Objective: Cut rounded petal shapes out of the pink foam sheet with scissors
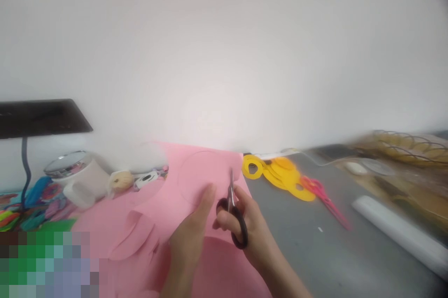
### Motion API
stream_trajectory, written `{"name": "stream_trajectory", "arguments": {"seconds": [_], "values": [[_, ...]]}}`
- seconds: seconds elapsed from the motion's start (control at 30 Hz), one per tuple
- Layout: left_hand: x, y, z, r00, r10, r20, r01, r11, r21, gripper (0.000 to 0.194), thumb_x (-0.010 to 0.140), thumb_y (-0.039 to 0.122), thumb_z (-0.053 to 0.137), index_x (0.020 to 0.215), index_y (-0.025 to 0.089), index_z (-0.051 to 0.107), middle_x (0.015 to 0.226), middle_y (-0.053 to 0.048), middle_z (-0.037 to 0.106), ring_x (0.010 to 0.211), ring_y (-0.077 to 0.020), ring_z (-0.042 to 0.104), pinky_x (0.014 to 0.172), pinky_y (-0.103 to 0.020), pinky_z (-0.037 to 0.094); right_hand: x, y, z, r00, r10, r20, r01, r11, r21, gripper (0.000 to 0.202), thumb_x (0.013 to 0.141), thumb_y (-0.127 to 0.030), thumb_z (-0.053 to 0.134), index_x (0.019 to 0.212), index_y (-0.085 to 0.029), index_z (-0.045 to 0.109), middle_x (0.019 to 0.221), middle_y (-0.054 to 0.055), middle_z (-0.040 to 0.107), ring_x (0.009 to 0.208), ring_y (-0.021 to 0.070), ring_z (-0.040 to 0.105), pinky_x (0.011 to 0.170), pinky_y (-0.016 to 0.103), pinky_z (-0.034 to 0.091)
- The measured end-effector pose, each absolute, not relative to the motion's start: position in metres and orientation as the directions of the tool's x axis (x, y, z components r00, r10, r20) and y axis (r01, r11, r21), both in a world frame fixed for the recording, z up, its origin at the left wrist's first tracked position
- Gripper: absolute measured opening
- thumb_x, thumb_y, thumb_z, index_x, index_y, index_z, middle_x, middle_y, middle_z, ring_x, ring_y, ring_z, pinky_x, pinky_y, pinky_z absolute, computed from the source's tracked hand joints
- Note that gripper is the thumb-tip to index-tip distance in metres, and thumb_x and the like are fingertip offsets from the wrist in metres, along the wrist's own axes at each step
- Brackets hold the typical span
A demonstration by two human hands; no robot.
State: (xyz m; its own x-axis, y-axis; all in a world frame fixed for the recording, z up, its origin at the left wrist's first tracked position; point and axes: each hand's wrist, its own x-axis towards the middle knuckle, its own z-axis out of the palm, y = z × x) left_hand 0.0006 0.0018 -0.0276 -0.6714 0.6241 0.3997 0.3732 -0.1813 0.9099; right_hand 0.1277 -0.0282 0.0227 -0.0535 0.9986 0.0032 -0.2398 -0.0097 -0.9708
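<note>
In my right hand (pixel 241 223) is a pair of black-handled scissors (pixel 240 232), its blades pointing up and away over the right part of a pink sheet (pixel 159 204). A faint large circle is marked on that sheet. My left hand (pixel 192 228) lies at the sheet's lower middle, thumb on top, with its other fingers hidden beneath or behind. Cut pink pieces (pixel 136 242) with curved edges lie at the left of my left hand, and more pink paper spreads below both hands.
Yellow paper rings (pixel 280 174) and pink scissors (pixel 325 200) lie on the grey table (pixel 304 246) at the right, near a white roll (pixel 399 232). A white mug (pixel 84 181) and colourful items (pixel 38 204) stand left, below a dark screen (pixel 42 118).
</note>
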Motion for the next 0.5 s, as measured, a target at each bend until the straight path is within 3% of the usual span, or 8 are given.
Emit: {"name": "stream_trajectory", "arguments": {"seconds": [0.13, 0.2, 0.3, 0.5], "values": [[0.008, -0.006, -0.004, -0.612, 0.733, 0.297, 0.287, -0.144, 0.947, 0.028, 0.058, 0.051, 0.076, 0.062, 0.024, 0.070, 0.065, -0.008, 0.067, 0.074, -0.0306, 0.071, 0.059, -0.042, 0.058, 0.125, -0.029, 0.027, -0.077, 0.997, -0.024, -0.220, -0.041, -0.975, 0.023, 0.064, -0.025, 0.069, 0.074, -0.021, 0.049, 0.056, -0.006, 0.049, 0.053, 0.0123, 0.048, 0.051, 0.025, 0.043], [0.015, -0.011, 0.011, -0.574, 0.806, 0.145, 0.179, -0.050, 0.983, 0.028, 0.057, 0.046, 0.079, 0.067, 0.021, 0.070, 0.062, -0.007, 0.067, 0.076, -0.0307, 0.070, 0.067, -0.042, 0.059, 0.123, -0.029, 0.027, -0.072, 0.997, -0.024, -0.241, -0.040, -0.970, 0.025, 0.063, -0.024, 0.069, 0.073, -0.022, 0.046, 0.054, -0.007, 0.047, 0.051, 0.0120, 0.047, 0.050, 0.025, 0.043], [0.025, -0.015, 0.028, -0.553, 0.831, -0.053, 0.032, 0.084, 0.996, 0.032, 0.055, 0.048, 0.080, 0.061, 0.019, 0.067, 0.048, -0.003, 0.059, 0.067, -0.0289, 0.069, 0.062, -0.039, 0.059, 0.120, -0.031, 0.023, -0.096, 0.995, -0.021, -0.298, -0.048, -0.953, 0.031, 0.063, -0.026, 0.074, 0.076, -0.022, 0.046, 0.054, -0.009, 0.044, 0.051, 0.0113, 0.043, 0.051, 0.025, 0.044], [0.028, -0.015, 0.033, -0.547, 0.837, 0.007, -0.012, -0.016, 1.000, 0.029, 0.049, 0.035, 0.085, 0.058, 0.021, 0.061, 0.057, -0.003, 0.064, 0.075, -0.0277, 0.069, 0.070, -0.038, 0.058, 0.121, -0.030, 0.022, -0.125, 0.992, -0.002, -0.333, -0.044, -0.942, 0.044, 0.059, -0.032, 0.082, 0.072, -0.023, 0.041, 0.057, -0.009, 0.042, 0.056, 0.0107, 0.037, 0.050, 0.022, 0.032]]}}
